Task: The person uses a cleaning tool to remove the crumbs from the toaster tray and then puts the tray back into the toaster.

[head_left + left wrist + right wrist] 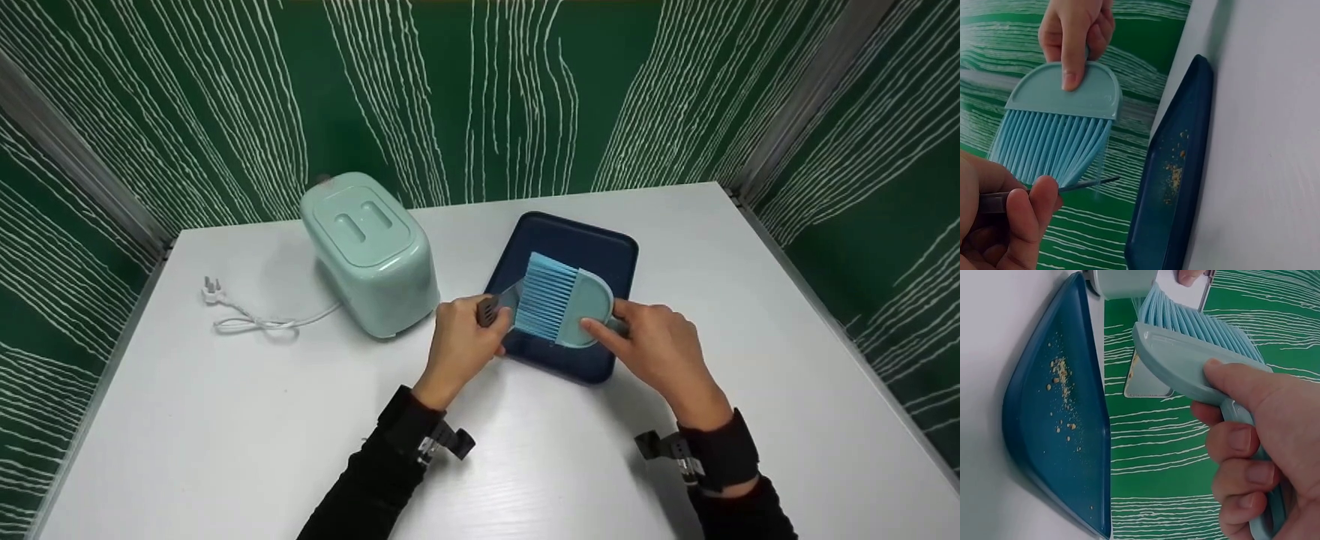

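My right hand [660, 341] grips the handle of a light blue hand brush [1179, 363], thumb laid on its broad head. With my left hand [463, 337] I pinch the dark grey end of a thin, rimmed metal crumb tray [1148, 379]. The brush's bristles [546, 300] lie over this tray and hide much of it; some crumbs cling to its edge in the right wrist view. Below both hands, a dark blue tray [551, 363] lies on the table with tan crumbs [1174, 177] scattered on it.
A mint-green toaster [382, 277] with a covered top stands left of the blue tray. Its white cord [277, 322] and plug [213, 292] lie on the white table [247, 420]. Green walls [600, 97] with white streaks rise behind and at both sides.
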